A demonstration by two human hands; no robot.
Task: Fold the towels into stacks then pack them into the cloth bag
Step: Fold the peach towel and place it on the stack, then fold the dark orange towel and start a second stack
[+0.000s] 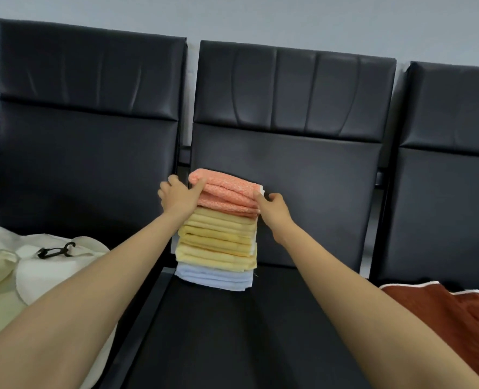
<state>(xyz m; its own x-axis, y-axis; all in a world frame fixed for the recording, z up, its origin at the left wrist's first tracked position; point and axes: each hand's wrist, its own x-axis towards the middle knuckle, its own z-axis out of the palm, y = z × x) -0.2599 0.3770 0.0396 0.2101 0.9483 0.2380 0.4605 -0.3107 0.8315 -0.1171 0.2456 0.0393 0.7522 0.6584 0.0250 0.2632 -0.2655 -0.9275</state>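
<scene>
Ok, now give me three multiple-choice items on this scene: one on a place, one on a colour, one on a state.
1. Where does the towel stack stand?
A. on the left seat
B. on the middle seat
C. on the floor

2. Which colour lies at the bottom of the stack?
A. orange
B. yellow
C. light blue

3. What are the left grip and the right grip doing?
A. both hold the orange towels at the top, one at each side
B. both lie flat on the seat
C. both hang open above the stack

Answers:
1 B: the stack sits on the black seat between two others.
2 C: the light blue towels lie under the yellow towels.
3 A: each grip clasps the orange layers at its own side.
</scene>
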